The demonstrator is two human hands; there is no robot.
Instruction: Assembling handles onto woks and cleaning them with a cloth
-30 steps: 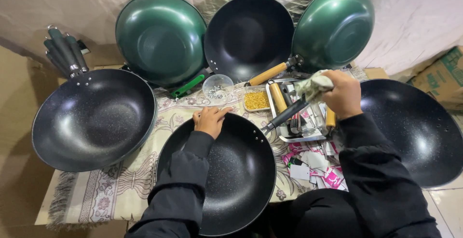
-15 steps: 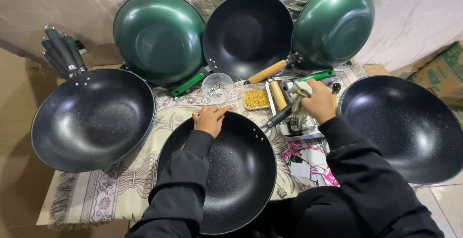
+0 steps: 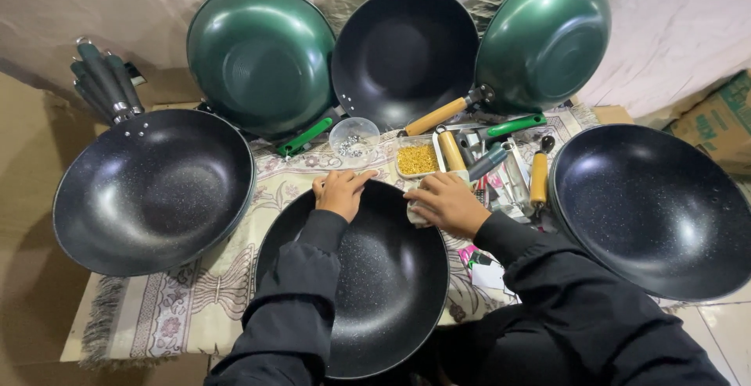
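Note:
A black speckled wok (image 3: 375,292) lies in front of me on a patterned cloth (image 3: 195,300). My left hand (image 3: 340,190) rests on its far rim, fingers bent over the edge. My right hand (image 3: 446,202) presses a pale cloth (image 3: 416,214) against the rim at the upper right, where the handle mount is hidden under it. Both sleeves are black.
Black woks lie at left (image 3: 152,190) and right (image 3: 653,206). Two green woks (image 3: 262,57) (image 3: 544,38) and a black one (image 3: 403,53) lean at the back. A clear bowl (image 3: 353,136), a tray of yellow bits (image 3: 417,159), wooden and green handles (image 3: 512,125) and tools lie between.
My right hand came down from the tools at the back right, carrying the pale cloth, and now lies on the near wok's rim. The left hand has stayed put.

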